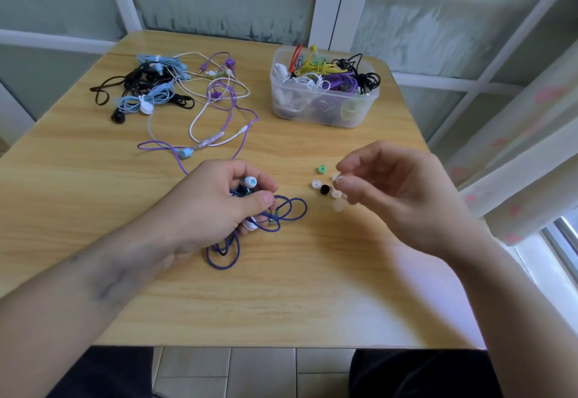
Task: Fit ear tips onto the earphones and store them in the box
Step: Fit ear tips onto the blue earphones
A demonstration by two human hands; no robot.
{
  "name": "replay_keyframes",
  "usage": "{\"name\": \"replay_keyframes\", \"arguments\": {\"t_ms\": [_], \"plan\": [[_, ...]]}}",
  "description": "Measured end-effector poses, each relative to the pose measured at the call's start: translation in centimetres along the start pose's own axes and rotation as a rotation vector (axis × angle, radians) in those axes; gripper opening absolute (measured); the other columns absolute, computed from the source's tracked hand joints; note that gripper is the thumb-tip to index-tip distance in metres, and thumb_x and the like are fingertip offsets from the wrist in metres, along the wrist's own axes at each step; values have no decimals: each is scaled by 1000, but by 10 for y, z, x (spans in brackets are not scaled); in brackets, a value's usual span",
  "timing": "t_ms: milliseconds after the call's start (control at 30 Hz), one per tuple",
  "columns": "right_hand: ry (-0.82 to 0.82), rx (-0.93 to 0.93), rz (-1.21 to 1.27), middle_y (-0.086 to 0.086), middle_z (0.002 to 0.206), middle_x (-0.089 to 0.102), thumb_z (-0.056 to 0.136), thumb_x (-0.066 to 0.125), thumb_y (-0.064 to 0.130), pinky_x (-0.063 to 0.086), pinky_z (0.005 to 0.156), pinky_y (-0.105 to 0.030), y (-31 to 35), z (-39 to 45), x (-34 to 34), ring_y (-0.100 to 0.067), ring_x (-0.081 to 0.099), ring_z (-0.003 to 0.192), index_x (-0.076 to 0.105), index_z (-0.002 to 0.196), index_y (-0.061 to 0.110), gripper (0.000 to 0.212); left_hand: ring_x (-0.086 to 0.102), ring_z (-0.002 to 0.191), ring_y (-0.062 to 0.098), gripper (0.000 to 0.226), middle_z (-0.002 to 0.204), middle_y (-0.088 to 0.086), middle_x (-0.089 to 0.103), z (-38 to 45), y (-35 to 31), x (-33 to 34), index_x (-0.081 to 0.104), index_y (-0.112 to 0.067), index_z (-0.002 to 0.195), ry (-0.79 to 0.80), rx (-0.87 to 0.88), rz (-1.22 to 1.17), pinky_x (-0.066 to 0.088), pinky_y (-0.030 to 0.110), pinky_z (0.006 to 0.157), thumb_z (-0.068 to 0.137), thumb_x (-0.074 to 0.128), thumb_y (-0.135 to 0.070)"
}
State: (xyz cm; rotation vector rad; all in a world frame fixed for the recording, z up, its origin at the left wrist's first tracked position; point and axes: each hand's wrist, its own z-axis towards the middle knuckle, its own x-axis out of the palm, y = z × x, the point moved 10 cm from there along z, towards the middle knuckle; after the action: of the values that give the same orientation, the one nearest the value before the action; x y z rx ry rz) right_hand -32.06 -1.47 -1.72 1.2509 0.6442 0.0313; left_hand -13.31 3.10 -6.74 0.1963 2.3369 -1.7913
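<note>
My left hand (219, 200) grips a dark blue-purple earphone (250, 182) whose bud points up and wears a white ear tip. Its cable (291, 210) loops out onto the table to the right and below the hand. My right hand (394, 191) hovers just right of a small cluster of loose ear tips and pinches a pale translucent ear tip (336, 176) between thumb and forefinger. On the table under it lie a green tip (321, 169), a white tip (316, 184), a black tip (325, 190) and more pale ones (338, 206).
A clear plastic box (312, 116) at the back right holds several coiled earphones. A tangle of blue, black, white and purple earphones (156, 91) lies at the back left, with a purple cable (175, 150) trailing toward my left hand. Window frames and a curtain border the wooden table (281, 297).
</note>
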Motion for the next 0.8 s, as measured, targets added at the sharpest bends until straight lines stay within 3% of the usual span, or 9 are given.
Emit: {"name": "replay_keyframes", "arguments": {"t_ms": [133,267,400,533,667,800], "plan": [[20,35,-27,3,81,73,83,78,22,55,65,-40,-7,0,17,-8,64,69,74,92,23,10,63,59,14,13,80,5,72,1,3,6,66,-8,96,39,-70,-223,45,21,47,91,58,1],[19,76,-55,5,81,73,80,80,26,58,67,-46,-14,-1,25,-10,68,74,76,80,23,5,59,55,11,26,76,1,64,2,1,12,69,-8,106,103,-100,-384,37,24,48,93,49,2],[53,90,28,2,85,76,80,80,19,59,77,-31,-12,-2,37,-1,69,98,74,77,18,7,52,62,16,30,75,2,57,1,-6,23,70,-7,102,198,-90,-554,37,23,46,84,48,2],[34,147,182,0,85,75,84,77,13,56,65,-24,-15,-4,53,-17,74,70,70,83,6,10,52,58,19,25,74,8,57,-2,-13,32,68,-7,87,263,-81,-723,37,25,45,76,48,3],[-70,162,223,-4,81,77,85,77,15,60,69,-32,-16,-5,56,-21,74,72,69,84,5,13,55,59,21,27,74,10,62,4,-14,28,75,-10,78,245,-19,-741,40,27,46,74,49,-3],[-160,181,340,-8,77,75,86,74,10,59,61,-29,-16,-3,46,-21,75,70,67,83,3,11,58,63,23,21,81,13,64,-1,-17,26,67,-5,88,246,-8,-687,40,27,48,75,53,-13]]}}
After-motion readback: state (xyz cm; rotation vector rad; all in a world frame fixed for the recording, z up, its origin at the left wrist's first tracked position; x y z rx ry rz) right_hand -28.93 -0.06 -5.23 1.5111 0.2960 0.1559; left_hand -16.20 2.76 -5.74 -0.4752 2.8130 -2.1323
